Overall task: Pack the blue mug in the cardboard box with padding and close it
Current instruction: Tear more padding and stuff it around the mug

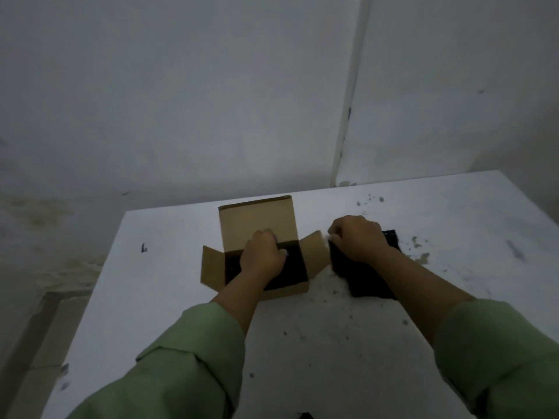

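An open cardboard box [257,219] stands on the white table [332,328], its lid flap upright at the back and side flaps spread out. Its inside is dark with black padding [295,273]. My left hand [262,255] reaches down into the box; a small bit of blue, the mug [286,253], shows at its fingertips, the rest hidden under the hand. My right hand [358,237] is to the right of the box, fingers curled on a black foam pad [366,282] lying on the table.
The table is spotted with dark marks and crumbs of foam. Its far edge meets a grey wall corner. The left table edge drops to the floor. Green sleeves cover both forearms. A small dark object [305,415] peeks in at the bottom edge.
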